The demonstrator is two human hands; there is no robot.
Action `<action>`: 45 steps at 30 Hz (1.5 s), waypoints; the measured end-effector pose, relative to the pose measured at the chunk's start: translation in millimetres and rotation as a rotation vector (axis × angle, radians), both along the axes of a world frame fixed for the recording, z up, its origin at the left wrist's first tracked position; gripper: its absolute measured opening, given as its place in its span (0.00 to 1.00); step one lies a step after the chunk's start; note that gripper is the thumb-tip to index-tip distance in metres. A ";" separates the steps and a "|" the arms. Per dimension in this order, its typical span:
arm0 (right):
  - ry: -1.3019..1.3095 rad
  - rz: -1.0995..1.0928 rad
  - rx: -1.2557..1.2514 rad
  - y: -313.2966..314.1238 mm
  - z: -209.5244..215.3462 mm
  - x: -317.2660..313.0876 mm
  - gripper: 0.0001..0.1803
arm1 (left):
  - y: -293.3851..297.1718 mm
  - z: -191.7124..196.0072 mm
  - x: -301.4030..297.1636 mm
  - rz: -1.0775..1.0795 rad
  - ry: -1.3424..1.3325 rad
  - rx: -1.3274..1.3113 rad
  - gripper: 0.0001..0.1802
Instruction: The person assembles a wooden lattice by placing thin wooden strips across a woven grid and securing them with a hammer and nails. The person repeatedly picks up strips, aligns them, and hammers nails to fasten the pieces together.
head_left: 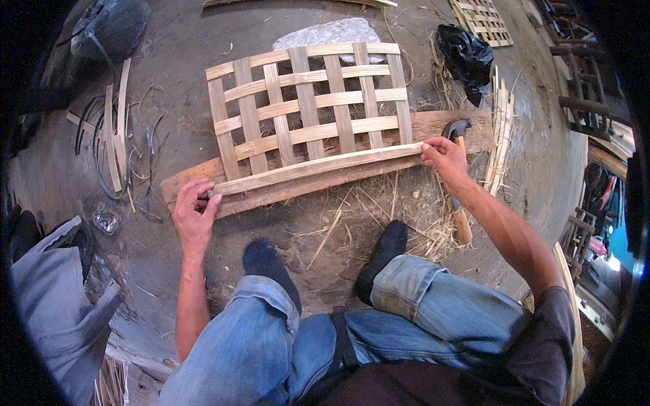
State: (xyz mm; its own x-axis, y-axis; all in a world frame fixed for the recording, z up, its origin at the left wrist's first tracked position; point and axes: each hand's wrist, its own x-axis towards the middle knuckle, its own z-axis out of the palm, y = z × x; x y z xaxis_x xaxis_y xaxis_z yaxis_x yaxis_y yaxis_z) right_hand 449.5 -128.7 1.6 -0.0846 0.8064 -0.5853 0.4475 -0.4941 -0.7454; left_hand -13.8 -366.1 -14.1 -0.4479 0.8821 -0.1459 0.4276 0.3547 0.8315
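Note:
A pale strip [318, 166], looking like split bamboo or wood, lies along the near edge of an open-weave panel [309, 101] of crossed strips. My left hand [194, 211] pinches its left end between thumb and fingers. At the opposite end, my right hand [443, 161] grips the strip with fingers closed. The panel's near side rests over a rough wooden plank [271, 194], and its far edge lies by a pale flat stone [332, 32]. Just beyond my right hand is a hammer-like tool [459, 126] with a dark curved head, its orange handle partly hidden.
A wooden handle [462, 227] lies among straw-like shavings [426, 233] by my right foot. Loose strips [500, 128] lie right of the plank, near a black plastic bag [465, 57]. More strips [115, 135] and dark bands are at left. Another woven panel [484, 21] lies far right.

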 end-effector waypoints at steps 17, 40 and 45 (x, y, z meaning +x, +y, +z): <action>-0.043 0.029 -0.013 2.1 -2.8 2.1 0.12 | -4.7 -2.9 0.4 0.004 0.078 0.056 0.14; -0.301 0.219 0.406 -4.6 47.1 9.8 0.10 | -1.6 -5.5 2.1 -0.030 0.079 0.104 0.14; -0.441 1.071 1.028 -64.4 184.0 -65.2 0.07 | -10.0 -1.5 -8.2 0.001 0.085 0.101 0.14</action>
